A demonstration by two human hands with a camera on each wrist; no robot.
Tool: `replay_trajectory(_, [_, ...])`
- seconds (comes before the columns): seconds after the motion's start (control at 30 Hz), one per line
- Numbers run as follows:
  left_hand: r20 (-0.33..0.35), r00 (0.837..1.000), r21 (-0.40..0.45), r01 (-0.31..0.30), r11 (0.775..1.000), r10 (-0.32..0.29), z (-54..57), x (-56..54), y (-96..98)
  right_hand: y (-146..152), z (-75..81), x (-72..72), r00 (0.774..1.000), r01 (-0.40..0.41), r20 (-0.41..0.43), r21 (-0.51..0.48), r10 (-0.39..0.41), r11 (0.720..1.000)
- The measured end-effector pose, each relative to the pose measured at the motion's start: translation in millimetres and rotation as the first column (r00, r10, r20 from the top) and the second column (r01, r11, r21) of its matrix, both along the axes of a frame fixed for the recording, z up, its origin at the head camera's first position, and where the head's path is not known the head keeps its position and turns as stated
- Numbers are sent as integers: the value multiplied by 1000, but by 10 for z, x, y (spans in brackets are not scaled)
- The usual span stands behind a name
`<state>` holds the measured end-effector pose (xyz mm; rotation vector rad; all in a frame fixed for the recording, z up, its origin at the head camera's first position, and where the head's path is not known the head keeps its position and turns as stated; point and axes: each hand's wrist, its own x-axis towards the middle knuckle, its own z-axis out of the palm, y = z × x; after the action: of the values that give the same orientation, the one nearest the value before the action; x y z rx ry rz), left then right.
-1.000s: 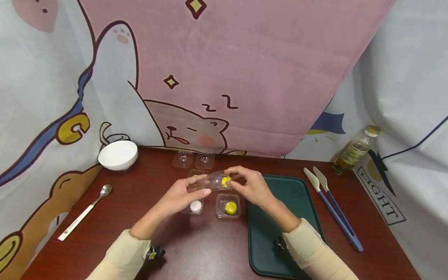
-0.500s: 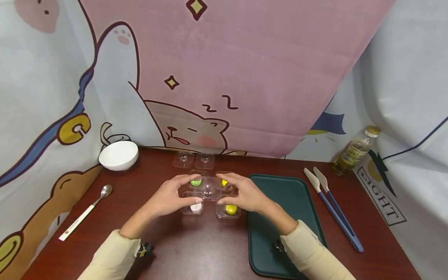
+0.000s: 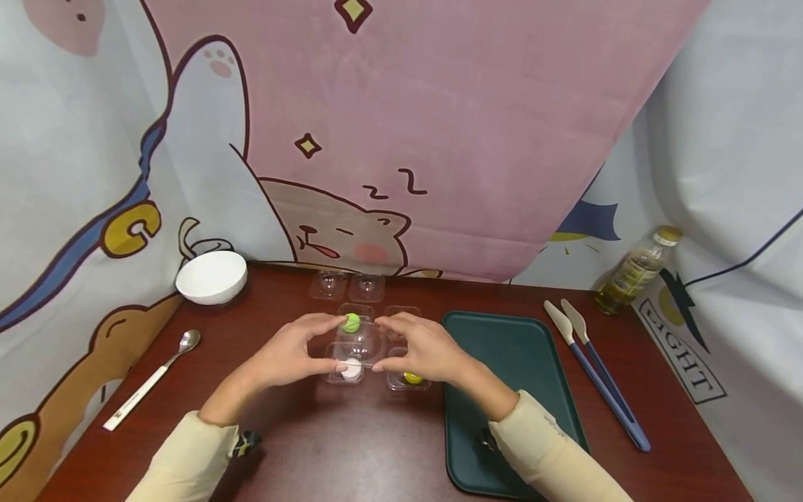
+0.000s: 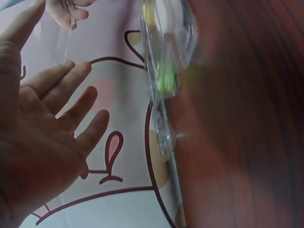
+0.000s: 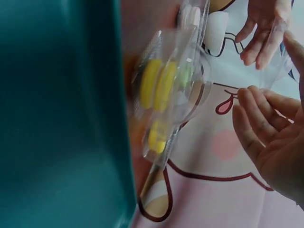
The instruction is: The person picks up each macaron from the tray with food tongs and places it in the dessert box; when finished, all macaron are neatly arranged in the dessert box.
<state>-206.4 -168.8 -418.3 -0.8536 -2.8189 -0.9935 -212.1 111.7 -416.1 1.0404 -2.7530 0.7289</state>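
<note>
Between my hands, above the table, is a clear domed plastic lid (image 3: pixel 362 340). My left hand (image 3: pixel 285 354) grips its left edge between thumb and fingers. My right hand (image 3: pixel 426 347) grips its right edge the same way. Below stand several small clear plastic boxes (image 3: pixel 394 385) with round, macaron-like sweets in them. A green macaron (image 3: pixel 353 322) is at back left, a white macaron (image 3: pixel 352 370) at front left and a yellow macaron (image 3: pixel 412 377) at front right. Another yellow macaron (image 5: pixel 157 136), hidden by my right hand in the head view, shows in the right wrist view.
Two more clear domed lids (image 3: pixel 329 286) lie by the back wall. A dark green tray (image 3: pixel 508 418) is on the right, beside blue-handled tongs (image 3: pixel 602 376) and an oil bottle (image 3: pixel 630 275). To the left are a white bowl (image 3: pixel 212 279) and a spoon (image 3: pixel 153 380).
The lid, tilted near the back right box a second ago, has turned and moved left and toward me between both hands. The boxes, tray and bowl have not moved.
</note>
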Motion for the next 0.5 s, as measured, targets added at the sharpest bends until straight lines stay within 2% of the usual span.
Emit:
replay_trajectory(0.23, [-25,1000,-95,9,995,-11,-19,-12,-72,-127,-11,17,1000,29,-15,100,-28,995])
replay_trajectory(0.5, [-2,1000,-198,-5,980,4,-58,11,-154,-291,-107,0,997,15,-72,176,-2,984])
